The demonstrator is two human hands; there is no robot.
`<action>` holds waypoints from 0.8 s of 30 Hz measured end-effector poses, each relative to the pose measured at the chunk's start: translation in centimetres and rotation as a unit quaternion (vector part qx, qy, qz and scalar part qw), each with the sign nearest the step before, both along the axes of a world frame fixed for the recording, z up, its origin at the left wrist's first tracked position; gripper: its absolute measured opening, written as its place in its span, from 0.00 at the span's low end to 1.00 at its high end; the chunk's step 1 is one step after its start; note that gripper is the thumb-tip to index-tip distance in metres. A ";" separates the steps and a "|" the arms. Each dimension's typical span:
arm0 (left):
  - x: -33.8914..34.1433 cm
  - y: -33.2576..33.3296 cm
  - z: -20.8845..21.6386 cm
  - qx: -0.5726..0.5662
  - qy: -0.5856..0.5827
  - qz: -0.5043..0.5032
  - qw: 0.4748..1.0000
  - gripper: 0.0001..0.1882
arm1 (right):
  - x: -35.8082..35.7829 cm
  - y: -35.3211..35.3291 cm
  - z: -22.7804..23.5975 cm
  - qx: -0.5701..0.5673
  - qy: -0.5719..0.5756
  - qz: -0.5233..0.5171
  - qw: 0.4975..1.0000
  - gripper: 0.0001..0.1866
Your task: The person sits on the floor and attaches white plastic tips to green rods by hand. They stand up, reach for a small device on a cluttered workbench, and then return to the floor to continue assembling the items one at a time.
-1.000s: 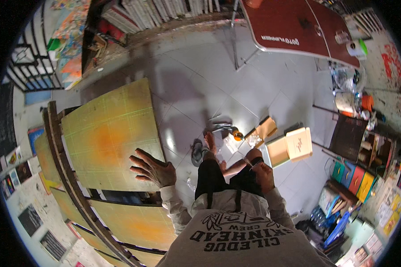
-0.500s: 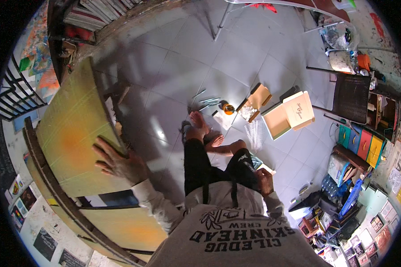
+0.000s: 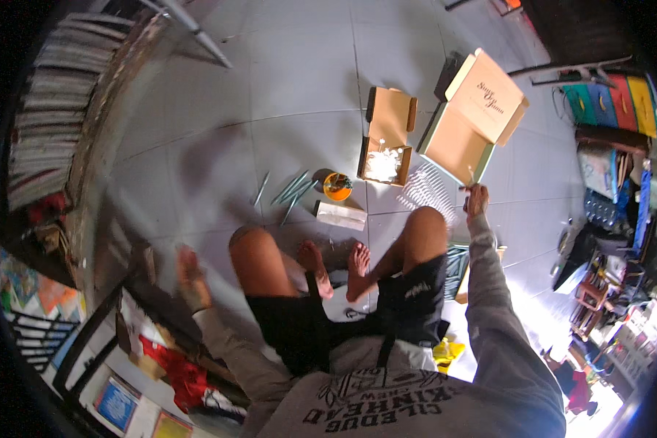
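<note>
Slim stick, pinched in right hand, left hand unclenched, blurred

Head view: left fisheye of a head-worn pair, upright, looking steeply down over the sweater to the feet and floor. Sweater closest, at the lower edge; left hand and right hand further off; floor beyond. Wide field, straight edges bending near the rim.

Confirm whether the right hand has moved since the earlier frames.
Yes: the right hand has moved forward, toward the large open cardboard box; earlier they showed well apart, now it appears right at the box's near corner.
</note>
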State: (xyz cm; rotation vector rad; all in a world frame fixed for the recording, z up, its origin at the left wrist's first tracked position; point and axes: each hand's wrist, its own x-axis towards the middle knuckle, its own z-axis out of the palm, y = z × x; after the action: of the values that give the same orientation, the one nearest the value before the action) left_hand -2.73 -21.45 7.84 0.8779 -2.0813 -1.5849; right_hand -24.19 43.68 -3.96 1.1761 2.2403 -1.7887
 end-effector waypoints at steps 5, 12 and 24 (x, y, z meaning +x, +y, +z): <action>-0.5 16.3 -21.6 0.162 -0.263 -0.160 0.938 0.36 | 0.2 16.7 -21.9 0.519 0.114 0.152 0.833 0.11; 3.8 23.5 -30.9 0.193 -0.349 -0.206 0.894 0.37 | -0.1 7.8 -26.0 0.608 -0.039 0.204 0.766 0.11; 6.6 23.1 -32.0 0.189 -0.352 -0.237 0.886 0.37 | 6.0 15.3 -22.2 0.576 0.098 0.251 0.772 0.08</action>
State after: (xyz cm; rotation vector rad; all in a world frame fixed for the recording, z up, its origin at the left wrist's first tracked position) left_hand 3.83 1.70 -24.18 1.3017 -2.6782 -2.2275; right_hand -18.19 58.94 -26.21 0.2300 3.3842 -0.2102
